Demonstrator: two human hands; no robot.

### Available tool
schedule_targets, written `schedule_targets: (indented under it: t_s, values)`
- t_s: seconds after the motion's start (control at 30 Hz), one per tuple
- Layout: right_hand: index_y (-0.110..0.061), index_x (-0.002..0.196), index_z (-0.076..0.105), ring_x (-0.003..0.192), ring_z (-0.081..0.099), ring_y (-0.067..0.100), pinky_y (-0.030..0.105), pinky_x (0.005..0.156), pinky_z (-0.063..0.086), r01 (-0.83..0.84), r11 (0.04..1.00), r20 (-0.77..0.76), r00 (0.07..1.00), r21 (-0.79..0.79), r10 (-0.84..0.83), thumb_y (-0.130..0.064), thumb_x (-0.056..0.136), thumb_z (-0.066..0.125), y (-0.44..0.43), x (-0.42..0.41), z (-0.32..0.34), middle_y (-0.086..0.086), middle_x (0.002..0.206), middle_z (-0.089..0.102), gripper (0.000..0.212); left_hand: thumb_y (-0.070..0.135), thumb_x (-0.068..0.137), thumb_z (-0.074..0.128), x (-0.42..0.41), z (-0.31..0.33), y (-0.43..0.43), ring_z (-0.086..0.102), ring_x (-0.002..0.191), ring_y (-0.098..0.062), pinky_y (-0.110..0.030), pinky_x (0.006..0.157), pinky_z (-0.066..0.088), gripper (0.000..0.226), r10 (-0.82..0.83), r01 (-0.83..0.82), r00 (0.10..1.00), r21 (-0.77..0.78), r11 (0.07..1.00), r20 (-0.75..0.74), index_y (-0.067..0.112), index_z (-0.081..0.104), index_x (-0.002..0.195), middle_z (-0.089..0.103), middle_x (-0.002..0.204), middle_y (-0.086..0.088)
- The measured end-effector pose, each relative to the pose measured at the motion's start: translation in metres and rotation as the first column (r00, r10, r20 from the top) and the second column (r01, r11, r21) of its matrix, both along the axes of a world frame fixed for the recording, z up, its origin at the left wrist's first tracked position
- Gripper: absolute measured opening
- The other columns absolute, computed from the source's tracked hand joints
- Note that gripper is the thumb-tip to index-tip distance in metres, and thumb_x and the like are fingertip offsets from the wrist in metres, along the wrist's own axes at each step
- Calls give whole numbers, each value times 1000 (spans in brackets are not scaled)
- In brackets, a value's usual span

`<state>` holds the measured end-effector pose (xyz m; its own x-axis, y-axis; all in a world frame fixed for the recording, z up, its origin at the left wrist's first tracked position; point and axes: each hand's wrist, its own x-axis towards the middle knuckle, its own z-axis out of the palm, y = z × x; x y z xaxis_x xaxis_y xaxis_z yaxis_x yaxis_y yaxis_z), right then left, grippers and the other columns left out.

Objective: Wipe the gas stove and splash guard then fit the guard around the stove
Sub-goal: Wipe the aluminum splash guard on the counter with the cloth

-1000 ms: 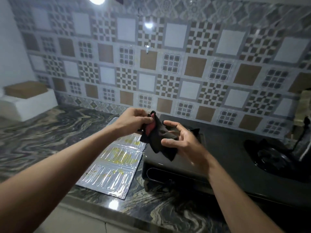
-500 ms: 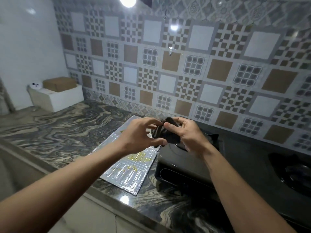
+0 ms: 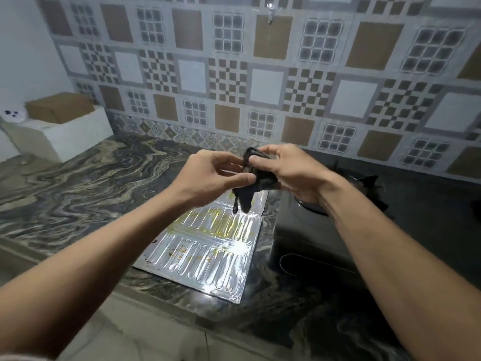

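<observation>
**Both hands bunched a dark cloth above the guard**

The left hand (image 3: pixel 208 175) and right hand (image 3: pixel 291 173) met in mid-air over the counter (image 3: pixel 78 183), each pinching the same dark cloth (image 3: pixel 250 183). The left thumb and fingers were closed on the cloth's near edge; the right hand's fingers curled around its upper part, with the thumb pressed on top. The cloth was crumpled between them, and a loose end with a thin cord hung down below the hands.

The guard (image 3: pixel 208 251), a silvery ribbed foil sheet, lay flat on the counter directly under the hands, just beside the left edge of the stove (image 3: pixel 312 243). Yellowish stains showed across its upper panels, and a bright glare spot sat near its middle. The stove was black, with a burner partly hidden behind the right wrist.

Patterned tiles (image 3: pixel 260 74) covered the wall behind. At the far left of the counter stood a white box (image 3: pixel 75 131) with a brown carton (image 3: pixel 58 106) on top.
</observation>
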<state>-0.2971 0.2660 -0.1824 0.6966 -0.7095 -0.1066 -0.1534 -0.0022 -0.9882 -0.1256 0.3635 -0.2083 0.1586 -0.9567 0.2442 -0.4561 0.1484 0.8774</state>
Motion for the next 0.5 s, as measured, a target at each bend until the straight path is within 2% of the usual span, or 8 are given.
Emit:
schedule_targets:
  t_s: [0.07, 0.13, 0.2, 0.3, 0.4, 0.5]
  values:
    - [1, 123, 59, 104, 70, 32, 49, 93, 55, -38, 996, 15, 999, 83, 37, -10, 101, 52, -12, 18, -1, 20, 111, 71, 26, 37, 64, 87, 18, -4, -14, 74, 92, -7, -29, 84, 59, 57, -6, 6, 1000, 7, 1000, -2, 14, 72, 113, 77, 101, 2]
    - [1, 129, 56, 109, 68, 34, 50, 97, 53, -69, 988, 27, 997, 141, 65, -5, 102, 46, -25, 37, -5, 22, 118, 68, 29, 36, 61, 88, 42, -9, -32, 74, 89, -4, -26, 81, 59, 56, 14, -14, 1000, -7, 1000, 15, 14, 73, 111, 77, 99, 4]
    - [-1, 134, 53, 112, 66, 34, 50, 96, 53, -66, 987, 21, 998, 146, 64, 1, 102, 43, -38, 60, -11, 23, 123, 65, 34, 22, 69, 89, 69, -16, -54, 74, 87, -5, -29, 81, 60, 42, 20, -19, 999, -17, 1000, 48, 14, 74, 108, 78, 97, 4]
    - [-7, 135, 53, 108, 68, 30, 47, 91, 57, 15, 993, -32, 999, 117, -11, 3, 100, 45, -56, 94, -18, 19, 122, 66, 37, 1, 77, 75, 108, -27, -87, 75, 83, -10, -37, 79, 62, 27, -9, 8, 998, 15, 1000, 65, 14, 77, 101, 79, 89, 1]
    - [-11, 122, 60, 102, 71, 28, 45, 86, 59, 176, 984, -137, 975, 0, -174, 1, 99, 48, -76, 120, -26, 15, 111, 70, 29, 6, 79, 66, 143, -30, -118, 76, 78, -18, -39, 73, 62, 18, -56, 54, 998, 96, 994, 25, 14, 77, 92, 78, 81, -2]
    - [-24, 109, 68, 90, 72, 24, 43, 81, 60, 245, 918, -257, 908, -310, -329, -4, 94, 55, -95, 139, -38, 7, 105, 71, 28, 4, 90, 57, 173, -29, -146, 69, 63, -13, -28, 58, 58, 18, -60, 61, 998, 211, 976, -13, 10, 75, 90, 71, 74, -4]
